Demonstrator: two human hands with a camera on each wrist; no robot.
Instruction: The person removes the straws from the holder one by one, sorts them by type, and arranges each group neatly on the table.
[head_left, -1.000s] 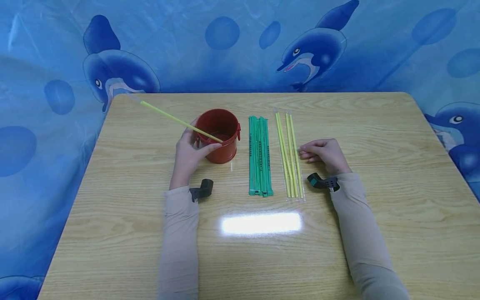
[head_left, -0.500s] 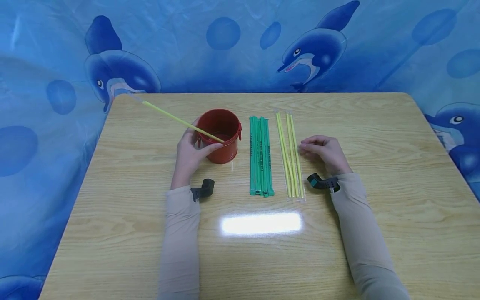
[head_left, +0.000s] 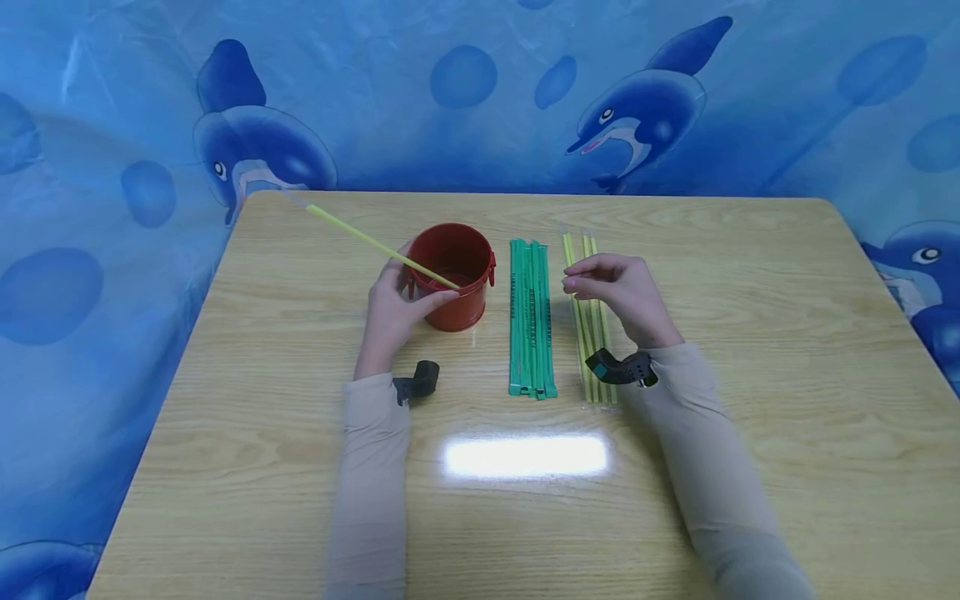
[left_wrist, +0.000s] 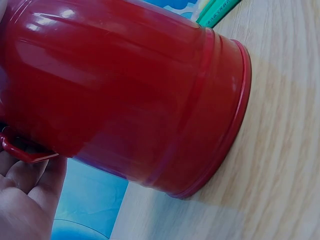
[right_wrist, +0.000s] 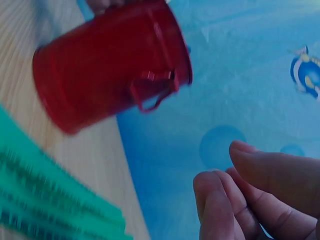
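Observation:
My left hand (head_left: 392,317) grips the red bucket (head_left: 463,313) by its left side, thumb along the near rim. A yellow straw (head_left: 358,237) in a clear wrapper leans in the bucket, its upper end jutting far out to the left. The left wrist view has the bucket's wall (left_wrist: 125,95) up close. Over the yellow straws (head_left: 585,342) on the table hovers my right hand (head_left: 618,292), fingers loosely bent. In the right wrist view a gap shows between the thumb and fingers (right_wrist: 220,200), with nothing held there.
Several long green packets (head_left: 532,325) with dark print lie side by side between the bucket and the yellow straws. The wooden table (head_left: 247,400) ends at a blue dolphin-print sheet (head_left: 375,83) behind. A bright light reflection lies on the near tabletop.
My right hand has moved left, from beside the yellow straws to above them. The left hand keeps its hold on the bucket. The whole head view has shifted slightly.

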